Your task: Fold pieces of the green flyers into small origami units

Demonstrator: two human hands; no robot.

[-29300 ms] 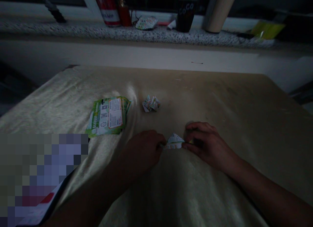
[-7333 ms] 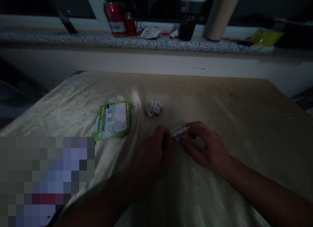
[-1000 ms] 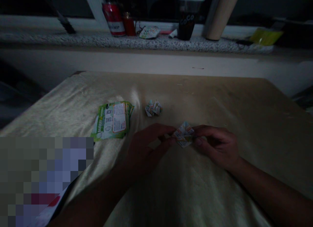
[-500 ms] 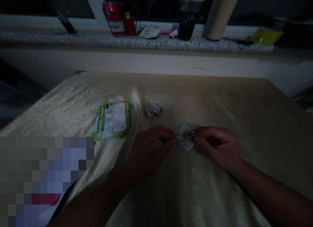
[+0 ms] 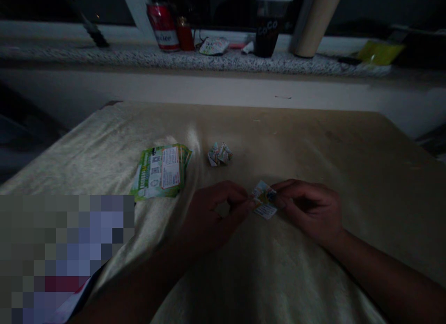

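Note:
A small folded paper square [image 5: 265, 208], printed in several colours, is held corner-up above the cloth. My left hand [image 5: 218, 214] pinches its left corner between thumb and forefinger. On the opposite corner, the thumb and forefinger of my right hand [image 5: 311, 208] are closed. Beyond my left hand lies a folded paper piece [image 5: 219, 154] with pointed flaps, in similar print. To its left rests a stack of green printed sheets or packets [image 5: 160, 173]; which of the two I cannot tell. The light is dim, and the fingertips hide parts of the square's corners.
A pale, wrinkled cloth [image 5: 313, 142] covers the table. Behind it, a speckled stone sill [image 5: 121, 56] carries a red can [image 5: 163, 29], a red lighter [image 5: 185, 35], a dark cup [image 5: 267, 33], a tan cylinder [image 5: 311, 24] and a yellow packet [image 5: 379, 52]. A blurred-out patch covers the lower left.
The paper square has shifted slightly downward and tilted a little between my fingers. Both hands keep their pinch. The other things on the table have stayed put.

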